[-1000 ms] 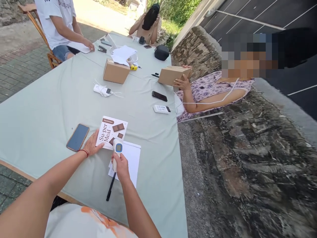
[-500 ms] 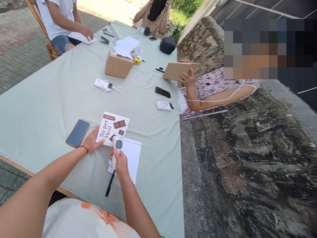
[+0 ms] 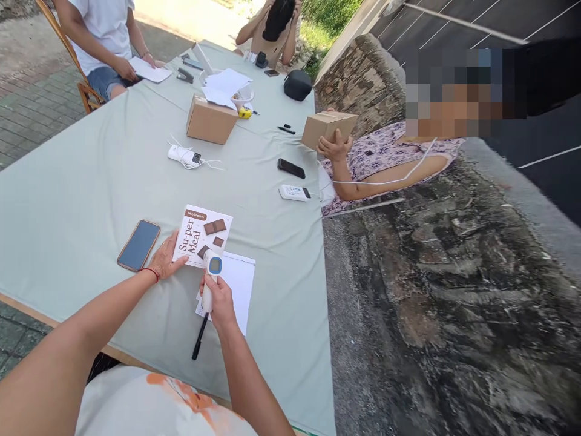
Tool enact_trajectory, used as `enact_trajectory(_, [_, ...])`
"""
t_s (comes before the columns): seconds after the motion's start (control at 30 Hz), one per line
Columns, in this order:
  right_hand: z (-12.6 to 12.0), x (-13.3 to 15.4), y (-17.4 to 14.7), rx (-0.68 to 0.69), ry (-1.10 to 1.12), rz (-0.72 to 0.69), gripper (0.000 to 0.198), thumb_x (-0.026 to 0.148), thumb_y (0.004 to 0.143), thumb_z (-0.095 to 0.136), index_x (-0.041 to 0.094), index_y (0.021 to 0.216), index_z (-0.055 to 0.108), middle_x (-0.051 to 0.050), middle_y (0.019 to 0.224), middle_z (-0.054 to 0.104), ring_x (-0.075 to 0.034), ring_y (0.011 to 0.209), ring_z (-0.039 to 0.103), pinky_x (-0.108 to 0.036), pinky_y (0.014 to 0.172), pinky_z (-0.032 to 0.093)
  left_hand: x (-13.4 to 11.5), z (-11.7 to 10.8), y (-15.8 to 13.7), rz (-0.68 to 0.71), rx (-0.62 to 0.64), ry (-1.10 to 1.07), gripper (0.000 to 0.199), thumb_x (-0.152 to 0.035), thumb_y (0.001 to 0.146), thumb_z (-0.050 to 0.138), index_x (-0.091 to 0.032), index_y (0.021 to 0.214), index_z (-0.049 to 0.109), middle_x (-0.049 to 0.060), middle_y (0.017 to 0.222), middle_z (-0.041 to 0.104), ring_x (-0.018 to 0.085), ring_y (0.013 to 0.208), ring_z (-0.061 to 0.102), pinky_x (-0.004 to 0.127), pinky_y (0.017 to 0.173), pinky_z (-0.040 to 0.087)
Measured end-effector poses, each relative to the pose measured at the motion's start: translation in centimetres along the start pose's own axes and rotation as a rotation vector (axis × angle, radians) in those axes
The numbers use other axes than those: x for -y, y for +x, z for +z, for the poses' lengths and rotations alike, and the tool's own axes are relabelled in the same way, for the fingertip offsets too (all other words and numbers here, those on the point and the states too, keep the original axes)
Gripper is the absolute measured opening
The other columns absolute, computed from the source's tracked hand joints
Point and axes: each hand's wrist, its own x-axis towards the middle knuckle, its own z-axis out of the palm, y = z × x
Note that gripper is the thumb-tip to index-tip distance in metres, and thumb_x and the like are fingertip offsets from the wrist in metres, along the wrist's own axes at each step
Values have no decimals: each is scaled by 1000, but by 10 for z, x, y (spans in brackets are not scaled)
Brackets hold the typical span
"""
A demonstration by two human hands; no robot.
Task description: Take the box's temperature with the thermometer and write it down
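My left hand (image 3: 166,257) grips the left edge of a white Su-per Meal box (image 3: 196,233) printed with chocolate pieces, thumb over its lower corner. Wrapped round the handle of a white infrared thermometer (image 3: 213,264) is my right hand (image 3: 219,300). The thermometer's blue-rimmed screen faces up at me, and its head overlaps the box's lower right part. White paper sheets (image 3: 238,290) lie on the table partly under my right hand. Below that hand a black pen (image 3: 198,340) points toward me. A phone (image 3: 138,244) lies left of my left hand.
A cardboard box (image 3: 212,121), a white device with a cable (image 3: 184,156), a black phone (image 3: 291,168) and a white device (image 3: 295,192) are on the tablecloth. Across the right edge, a person holds a cardboard box (image 3: 327,128). Two more people sit at the far side.
The view has shifted slightly. The person on the right has turned their cardboard box, and the person at far left has moved a paper back. My hands keep their holds.
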Motion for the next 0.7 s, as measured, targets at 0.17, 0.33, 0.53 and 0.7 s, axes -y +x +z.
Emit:
enact_trajectory(0.17, [-7,25,-20,-118,-21,-54,49,61,66,73,17,76,56,1,64,52,-12,58,44,-25,54,37,-3,-7,4,7,-5,10,87,-58,91,45,-8,155,14,22,148,40,35,136,42,52,113,36])
enact_trajectory(0.33, [-20,49,-48,-176,-15,-171,47,57,72,72,16,92,62,-2,75,57,-14,67,48,-26,61,41,1,-14,10,37,-40,49,83,-57,92,44,-10,155,16,21,147,40,35,136,41,53,113,36])
enact_trajectory(0.53, [-30,60,-70,-178,2,-263,40,52,75,71,15,90,63,-1,75,55,-13,69,47,-26,65,41,8,-17,19,29,-73,73,84,-62,91,42,-9,154,21,21,143,44,37,133,45,54,110,38])
enact_trajectory(0.7, [-48,47,-72,-238,-66,-270,43,55,76,69,15,91,64,-3,79,60,-16,72,51,-28,69,44,1,-20,21,25,-61,56,84,-62,91,41,-8,153,22,22,144,44,37,133,44,54,109,39])
